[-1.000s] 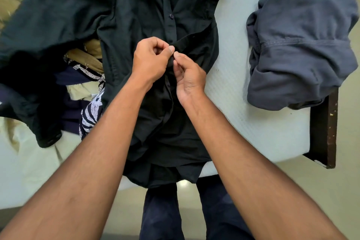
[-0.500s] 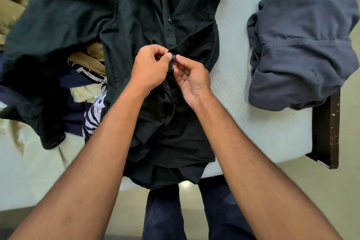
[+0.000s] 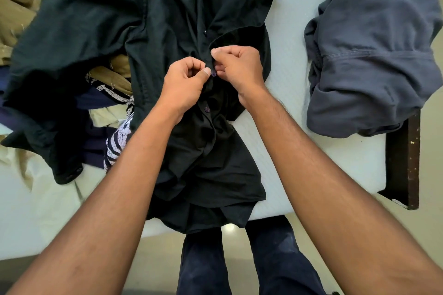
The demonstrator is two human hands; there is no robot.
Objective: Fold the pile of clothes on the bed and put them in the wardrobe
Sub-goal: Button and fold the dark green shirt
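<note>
Bed, seen from above.

1. Black shirt [image 3: 167, 31], one. It is spread front-up from the top centre of the frame down to the lower centre, where its hem hangs over the near edge of the mattress [image 3: 323, 170]. One sleeve trails to the lower left, cuff at the end. Three buttons show on the front strip: one above the hands, one between the fingertips, one just below the left hand.
2. Left hand [image 3: 184, 86], one. Centre of the frame, fingers curled, thumb and forefinger pinching the shirt's front edge at the middle button [image 3: 213, 75].
3. Right hand [image 3: 237, 67], one. It touches the left hand at the fingertips, fingers curled, and pinches the opposite front edge at the same button.
4. Grey garment [image 3: 371, 55], one. Bunched at the upper right, apart from the shirt, partly over the dark wooden bed frame [image 3: 402, 155].
5. Pile of clothes, mid-left, partly under the shirt. Four pieces can be told apart: khaki [image 3: 112, 72], navy [image 3: 96, 100], cream [image 3: 105, 115], black-and-white patterned [image 3: 117, 141].
6. Olive cloth [image 3: 14, 7], one, upper left corner.
7. Legs in dark trousers [image 3: 275, 258], two, bottom centre, standing at the bed's edge.
</note>
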